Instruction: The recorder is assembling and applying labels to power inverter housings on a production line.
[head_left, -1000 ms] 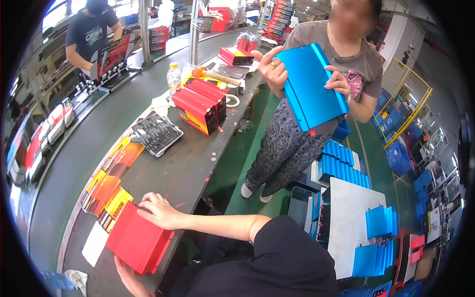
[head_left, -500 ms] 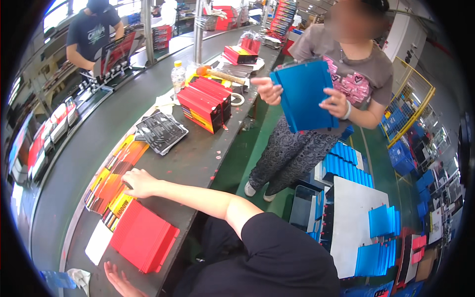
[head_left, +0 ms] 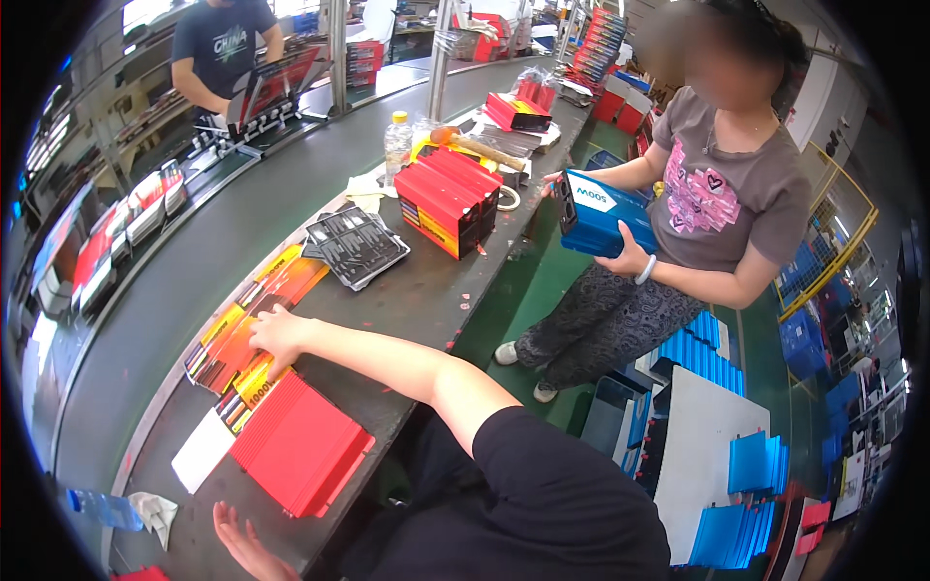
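A red finned metal case (head_left: 308, 443) lies on the dark workbench in front of me, with a yellow printed label (head_left: 254, 385) along its far end. My right hand (head_left: 279, 337) reaches over that end, its thumb and fingers apart and touching the label and the orange-yellow label sheets (head_left: 232, 349) beside it. Low on the left, near the case's near side, my left hand (head_left: 250, 544) has its fingers spread and nothing in them. A white sheet (head_left: 203, 451) lies to the left of the case.
Black printed plates (head_left: 356, 247) and red cases (head_left: 448, 201) lie farther along the bench (head_left: 426, 290), near a mallet (head_left: 480, 147), tape roll (head_left: 509, 198) and bottle (head_left: 398, 145). At right, a co-worker holds a blue case (head_left: 603, 215); blue cases (head_left: 760, 463) fill a cart. Another person stands far left.
The view has shifted, so the bench appears farther right. The co-worker has lowered and turned the blue case, showing its end. My right hand stays at the label end; my left hand stays spread.
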`<state>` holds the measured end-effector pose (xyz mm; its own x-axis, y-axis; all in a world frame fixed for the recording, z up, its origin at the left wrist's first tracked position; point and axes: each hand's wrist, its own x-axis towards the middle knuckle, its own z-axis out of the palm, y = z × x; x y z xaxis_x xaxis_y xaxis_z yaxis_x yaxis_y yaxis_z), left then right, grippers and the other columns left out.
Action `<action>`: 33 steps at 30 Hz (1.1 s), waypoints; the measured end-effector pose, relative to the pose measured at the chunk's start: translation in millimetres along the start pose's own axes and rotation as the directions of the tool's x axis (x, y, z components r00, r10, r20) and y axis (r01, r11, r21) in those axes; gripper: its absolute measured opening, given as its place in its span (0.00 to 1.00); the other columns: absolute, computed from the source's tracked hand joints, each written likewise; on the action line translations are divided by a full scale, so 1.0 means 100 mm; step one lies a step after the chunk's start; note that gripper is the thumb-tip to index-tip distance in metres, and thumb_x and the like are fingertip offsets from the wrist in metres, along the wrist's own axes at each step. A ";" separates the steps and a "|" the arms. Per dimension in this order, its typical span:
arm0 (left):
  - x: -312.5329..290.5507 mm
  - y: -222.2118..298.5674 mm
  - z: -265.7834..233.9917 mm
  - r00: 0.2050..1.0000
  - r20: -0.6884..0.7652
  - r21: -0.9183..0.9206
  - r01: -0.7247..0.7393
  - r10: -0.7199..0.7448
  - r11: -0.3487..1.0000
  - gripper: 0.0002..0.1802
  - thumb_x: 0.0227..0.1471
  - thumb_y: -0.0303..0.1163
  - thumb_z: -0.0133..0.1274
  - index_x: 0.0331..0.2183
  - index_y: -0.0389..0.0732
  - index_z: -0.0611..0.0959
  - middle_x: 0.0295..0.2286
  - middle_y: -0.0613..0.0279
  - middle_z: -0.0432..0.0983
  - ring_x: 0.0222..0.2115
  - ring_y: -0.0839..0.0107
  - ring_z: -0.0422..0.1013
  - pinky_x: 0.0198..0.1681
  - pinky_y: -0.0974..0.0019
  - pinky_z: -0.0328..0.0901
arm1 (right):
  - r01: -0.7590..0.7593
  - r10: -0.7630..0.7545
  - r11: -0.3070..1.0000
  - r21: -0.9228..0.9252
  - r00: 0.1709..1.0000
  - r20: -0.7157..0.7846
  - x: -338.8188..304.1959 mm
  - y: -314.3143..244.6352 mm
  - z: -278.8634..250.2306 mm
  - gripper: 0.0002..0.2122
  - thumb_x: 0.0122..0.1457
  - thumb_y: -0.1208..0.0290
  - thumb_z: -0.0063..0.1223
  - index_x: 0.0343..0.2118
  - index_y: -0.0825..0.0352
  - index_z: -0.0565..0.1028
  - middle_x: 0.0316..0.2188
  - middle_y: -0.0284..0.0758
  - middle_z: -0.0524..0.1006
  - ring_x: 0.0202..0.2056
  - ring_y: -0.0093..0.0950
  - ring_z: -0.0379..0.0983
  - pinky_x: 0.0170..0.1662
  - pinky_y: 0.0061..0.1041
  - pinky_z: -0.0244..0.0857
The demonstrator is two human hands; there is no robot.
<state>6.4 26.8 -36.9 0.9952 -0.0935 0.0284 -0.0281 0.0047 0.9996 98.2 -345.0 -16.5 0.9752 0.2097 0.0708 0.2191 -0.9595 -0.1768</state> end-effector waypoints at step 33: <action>-0.07 0.04 0.07 1.000 -0.016 0.019 -0.018 0.018 1.000 0.28 0.63 0.50 0.37 0.57 0.42 0.67 0.54 0.60 0.64 0.55 0.69 0.59 0.58 0.58 0.49 | 0.133 -0.109 0.989 0.068 0.956 -0.274 -0.16 -0.03 0.19 0.20 0.44 0.54 0.64 0.40 0.57 0.79 0.40 0.32 0.75 0.48 0.31 0.68 0.47 0.37 0.60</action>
<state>-0.8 20.1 -32.9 0.9959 -0.0775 0.0463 -0.0474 -0.0129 0.9988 82.7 -342.0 -35.8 0.8994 0.2537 0.3559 0.3481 -0.9081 -0.2325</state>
